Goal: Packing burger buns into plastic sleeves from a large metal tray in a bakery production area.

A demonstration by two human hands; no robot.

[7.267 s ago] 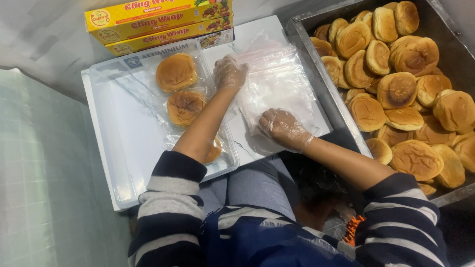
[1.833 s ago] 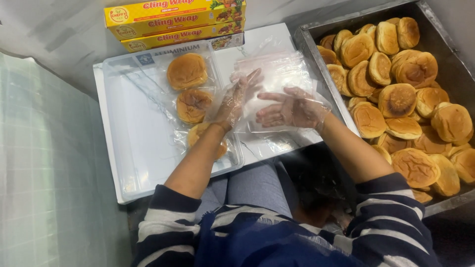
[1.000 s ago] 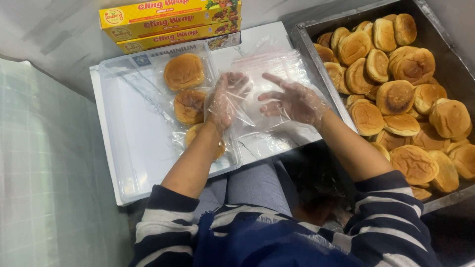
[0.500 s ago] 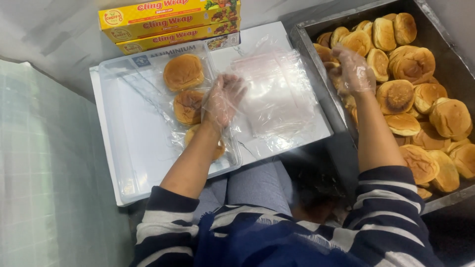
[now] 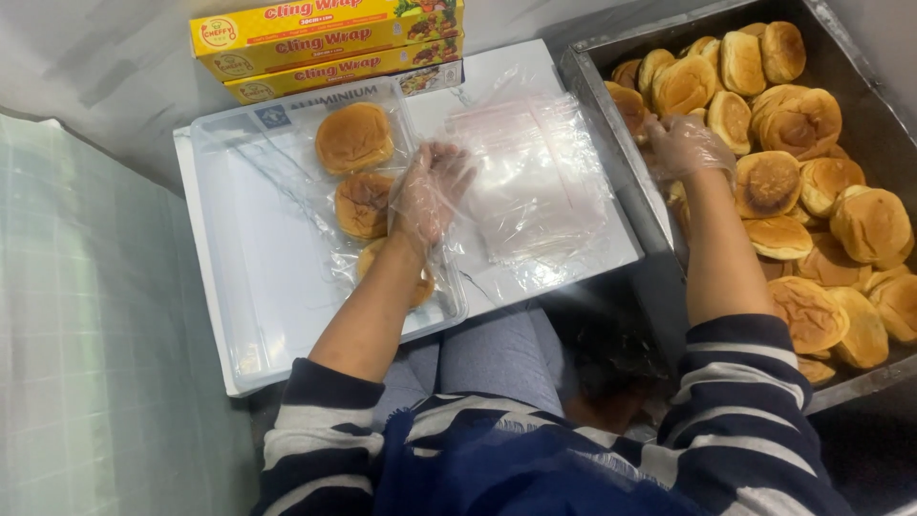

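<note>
Near you, your left hand (image 5: 432,194) lies flat, fingers spread, pinning the clear plastic sheet (image 5: 535,182) on the white board (image 5: 258,287), just right of the wrapped buns (image 5: 354,137). Farther right, your right hand (image 5: 683,145) is in the metal tray (image 5: 611,143), fingers curled down onto a loose bun (image 5: 731,119); whether it grips one, cannot tell.

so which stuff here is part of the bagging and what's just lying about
In use: right hand in the metal tray of buns; left hand at the clear bags; bagged buns.
Lying about: wrap boxes.
</note>
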